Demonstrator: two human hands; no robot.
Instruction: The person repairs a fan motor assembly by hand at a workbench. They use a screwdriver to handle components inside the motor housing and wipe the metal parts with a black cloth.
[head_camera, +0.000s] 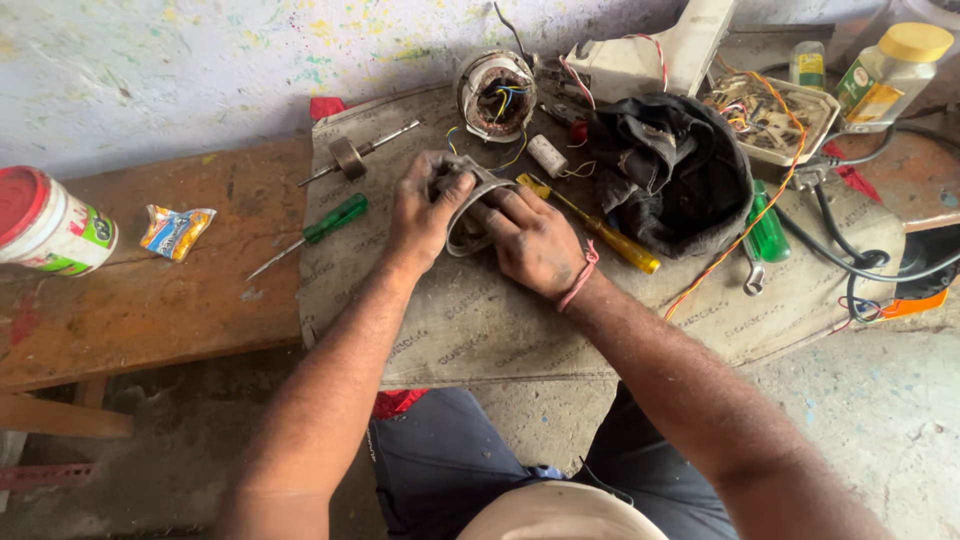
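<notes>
My left hand (424, 208) and my right hand (533, 238) both grip a grey metal motor cover (466, 228) resting on a worn cardboard sheet (480, 320) in the middle of the view. The fingers hide most of the cover. Just behind it stands a motor stator (496, 95) with copper windings and coloured wires. A small white capacitor (547, 155) lies close to my right hand's fingertips. A rotor on its shaft (352, 156) rests to the left rear.
A green-handled screwdriver (322, 227) and a yellow-handled one (600, 228) lie on the cardboard. A black cloth bundle (672, 170), a green bottle (768, 232), a tray of wires (770, 115), jars (890, 72) and black cables (850, 262) crowd the right. A plastic tub (50, 225) and a snack packet (175, 231) sit on the wooden bench (150, 300).
</notes>
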